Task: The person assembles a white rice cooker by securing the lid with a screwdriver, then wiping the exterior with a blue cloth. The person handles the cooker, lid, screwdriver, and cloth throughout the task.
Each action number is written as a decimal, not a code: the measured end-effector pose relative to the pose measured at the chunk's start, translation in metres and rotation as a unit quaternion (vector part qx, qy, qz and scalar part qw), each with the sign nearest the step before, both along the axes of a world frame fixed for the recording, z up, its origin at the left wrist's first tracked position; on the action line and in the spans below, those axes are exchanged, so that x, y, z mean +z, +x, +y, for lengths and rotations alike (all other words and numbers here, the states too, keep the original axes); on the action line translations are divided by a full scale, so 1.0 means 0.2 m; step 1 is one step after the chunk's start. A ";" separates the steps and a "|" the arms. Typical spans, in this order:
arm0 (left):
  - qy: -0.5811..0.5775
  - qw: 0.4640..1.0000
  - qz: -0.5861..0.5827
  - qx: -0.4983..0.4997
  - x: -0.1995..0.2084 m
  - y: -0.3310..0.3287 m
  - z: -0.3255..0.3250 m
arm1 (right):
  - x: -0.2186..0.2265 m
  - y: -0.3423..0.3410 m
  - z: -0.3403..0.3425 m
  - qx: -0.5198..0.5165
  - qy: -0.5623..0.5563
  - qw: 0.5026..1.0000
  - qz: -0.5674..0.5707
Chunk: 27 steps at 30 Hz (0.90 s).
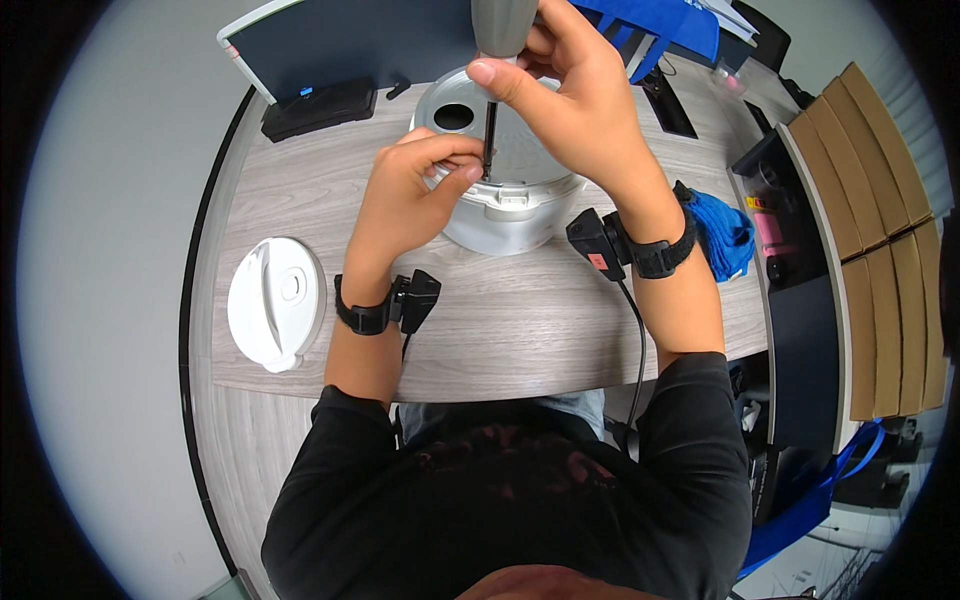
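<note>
In my right hand (575, 105) is a screwdriver (503, 25) with a thick grey handle, held upright at the top of the view. Its dark shaft points down at the near rim of a white, round appliance body (505, 232). My left hand (415, 185) is closed beside the shaft's tip, thumb and forefinger pinched together there. Whatever sits between those fingers is too small to make out. A round dark opening (454, 117) shows in the appliance's top, left of the shaft, and a latch-like tab (512, 200) juts from its front rim.
A white oval lid (290, 295) lies on the desk at left. Behind stand a monitor (370, 45) and a black case (320, 108). A blue cloth (722, 235) lies by my right forearm, near an open shelf unit (775, 225) and cardboard boxes (865, 160). Cables trail from both wrist straps.
</note>
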<state>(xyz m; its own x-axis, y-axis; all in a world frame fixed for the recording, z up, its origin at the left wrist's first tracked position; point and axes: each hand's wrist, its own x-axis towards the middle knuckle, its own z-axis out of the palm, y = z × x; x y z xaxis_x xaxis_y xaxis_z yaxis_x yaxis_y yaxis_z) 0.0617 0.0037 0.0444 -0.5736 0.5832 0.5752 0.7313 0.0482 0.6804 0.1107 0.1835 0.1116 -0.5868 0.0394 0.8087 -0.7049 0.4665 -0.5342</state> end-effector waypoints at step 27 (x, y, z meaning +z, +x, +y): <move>0.072 0.996 -0.029 -0.050 -0.04 -0.01 0.07 | -0.03 -0.02 0.02 -0.003 -0.015 0.996 -0.092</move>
<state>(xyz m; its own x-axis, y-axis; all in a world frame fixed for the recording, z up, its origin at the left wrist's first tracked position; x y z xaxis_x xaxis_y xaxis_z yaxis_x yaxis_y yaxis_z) 0.0593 0.0179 0.0363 -0.5522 0.5531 0.6238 0.6865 -0.1229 0.7167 0.1070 0.1883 0.1051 -0.7247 0.0661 0.6859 -0.5909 0.4524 -0.6679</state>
